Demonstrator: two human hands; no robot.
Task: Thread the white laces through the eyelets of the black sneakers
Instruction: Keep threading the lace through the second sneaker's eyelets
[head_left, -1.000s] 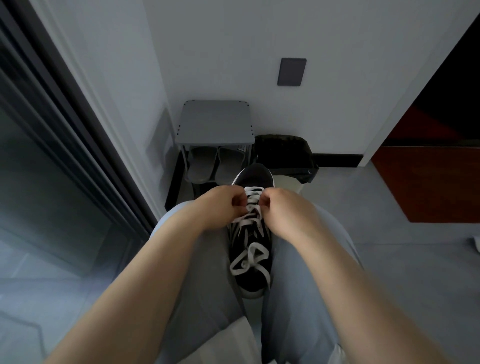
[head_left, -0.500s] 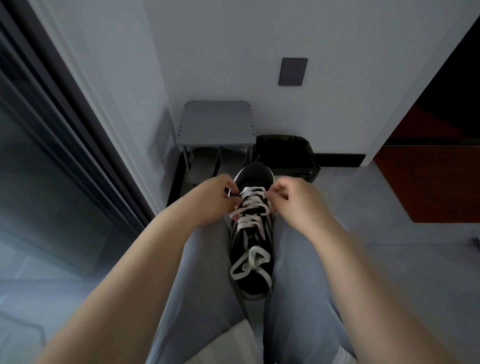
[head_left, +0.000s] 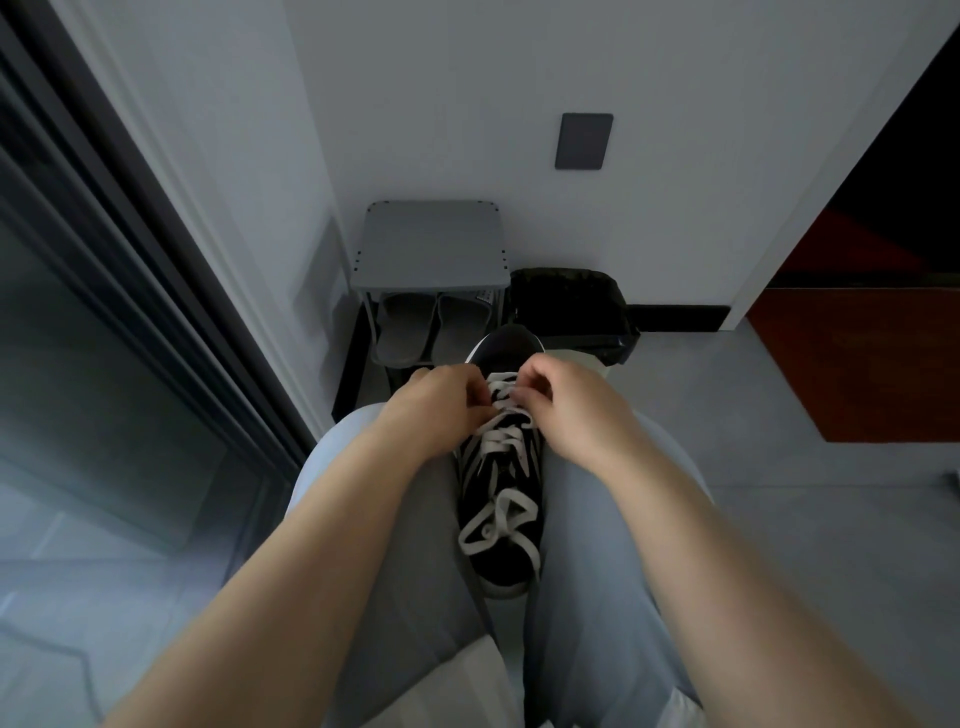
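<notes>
Curled fingers (head_left: 532, 387) hide the far eyelets; toe end unclear. The black fabric sneaker (head_left: 506, 564) lies between pale trouser legs (head_left: 587, 551), axis 12 to 6 o'clock; left hand (head_left: 441, 408) and right hand (head_left: 576, 410) pinch its flat white lace (head_left: 500, 450).

Small grey table (head_left: 431, 244) stands on the grey tiled floor (head_left: 727, 395) at its far edge, against the white wall (head_left: 441, 104). Grey slippers (head_left: 410, 327) sit under it. Black bin bag (head_left: 566, 301) just beside it, right. Dark wall plate (head_left: 584, 141) above. Glass sliding door (head_left: 78, 338) along left edge. Red-brown flooring (head_left: 857, 364) at right edge.
</notes>
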